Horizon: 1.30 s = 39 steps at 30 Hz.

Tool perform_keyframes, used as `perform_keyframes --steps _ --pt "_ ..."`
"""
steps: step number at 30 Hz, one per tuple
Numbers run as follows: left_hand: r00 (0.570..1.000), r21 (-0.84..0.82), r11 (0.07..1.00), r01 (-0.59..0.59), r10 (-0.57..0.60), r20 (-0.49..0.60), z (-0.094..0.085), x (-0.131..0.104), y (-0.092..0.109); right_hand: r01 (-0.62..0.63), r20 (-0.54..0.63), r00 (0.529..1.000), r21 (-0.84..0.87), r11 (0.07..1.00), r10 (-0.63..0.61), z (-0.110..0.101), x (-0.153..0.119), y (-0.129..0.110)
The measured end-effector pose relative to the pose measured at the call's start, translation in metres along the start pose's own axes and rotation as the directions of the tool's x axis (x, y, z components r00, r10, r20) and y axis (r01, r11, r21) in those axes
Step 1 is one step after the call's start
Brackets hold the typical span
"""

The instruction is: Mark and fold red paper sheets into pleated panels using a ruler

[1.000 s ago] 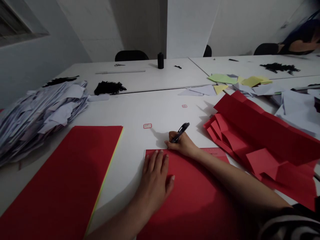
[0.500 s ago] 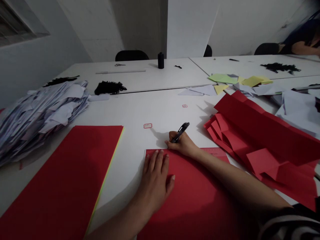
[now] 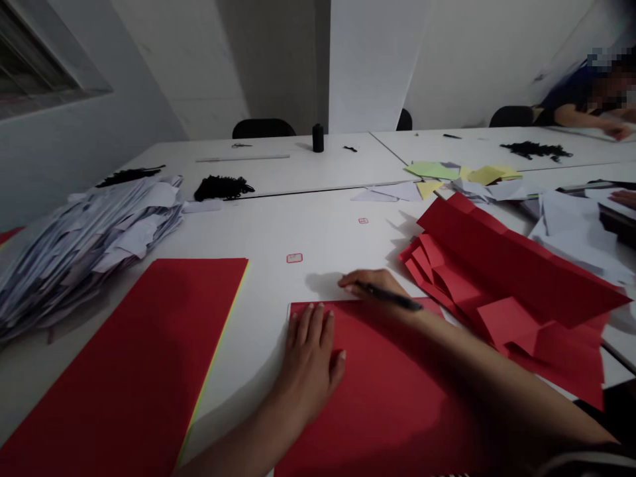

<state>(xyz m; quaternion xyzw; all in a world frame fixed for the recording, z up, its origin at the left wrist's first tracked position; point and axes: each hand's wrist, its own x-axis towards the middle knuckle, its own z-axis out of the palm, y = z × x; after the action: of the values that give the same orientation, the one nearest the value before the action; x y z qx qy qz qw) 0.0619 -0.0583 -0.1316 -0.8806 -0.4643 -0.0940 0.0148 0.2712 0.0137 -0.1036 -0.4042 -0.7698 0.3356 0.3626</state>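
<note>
My left hand [image 3: 309, 361] lies flat, fingers spread, on the top left part of a red sheet [image 3: 387, 397]. Slightly raised at the sheet's far edge, my right hand [image 3: 380, 285] holds a black pen [image 3: 390, 296], which now lies slanted back toward the wrist. A red stack with a yellow-green edge [image 3: 149, 351] rests to the left. Folded red paper [image 3: 517, 265] sits right of my right hand. Beyond the sheet, a small red-outlined label [image 3: 295, 258] is on the white table.
A big pile of white papers [image 3: 109, 238] stands at the left. Black cord bundles [image 3: 223, 187], a black spool [image 3: 318, 138], a long ruler [image 3: 242, 158] and yellow and green scraps [image 3: 487, 174] lie farther back. A person [image 3: 591, 99] is at the far right.
My right hand has lifted a little, and the pen has tipped from upright to nearly flat. My left hand stays on the sheet. The camera view has shifted slightly.
</note>
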Motion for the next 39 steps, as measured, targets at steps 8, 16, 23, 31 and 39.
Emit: perform_keyframes --steps 8,16,23,31,39 --pt "0.999 0.09 0.995 0.031 -0.028 -0.031 0.0 -0.007 0.008 0.268 0.282 0.943 -0.328 0.906 -0.177 0.006 -0.031 -0.005" --pt "0.988 0.11 0.992 -0.063 0.077 -0.13 0.008 -0.005 -0.001 0.266 0.314 0.94 -0.431 0.862 -0.133 -0.017 -0.04 -0.005" --pt "0.979 0.073 0.991 -0.112 0.123 -0.163 0.014 -0.002 -0.012 0.246 0.302 0.948 -0.485 0.839 -0.103 -0.024 -0.039 -0.001" --pt "0.976 0.044 0.993 -0.111 0.117 -0.185 0.026 0.002 -0.021 0.268 0.342 0.937 -0.566 0.779 -0.074 -0.03 -0.039 0.001" --pt "0.963 0.07 0.984 -0.163 0.175 -0.205 0.028 0.009 -0.022 -0.023 -0.07 0.996 -0.763 0.645 -0.048 -0.067 -0.049 0.019"
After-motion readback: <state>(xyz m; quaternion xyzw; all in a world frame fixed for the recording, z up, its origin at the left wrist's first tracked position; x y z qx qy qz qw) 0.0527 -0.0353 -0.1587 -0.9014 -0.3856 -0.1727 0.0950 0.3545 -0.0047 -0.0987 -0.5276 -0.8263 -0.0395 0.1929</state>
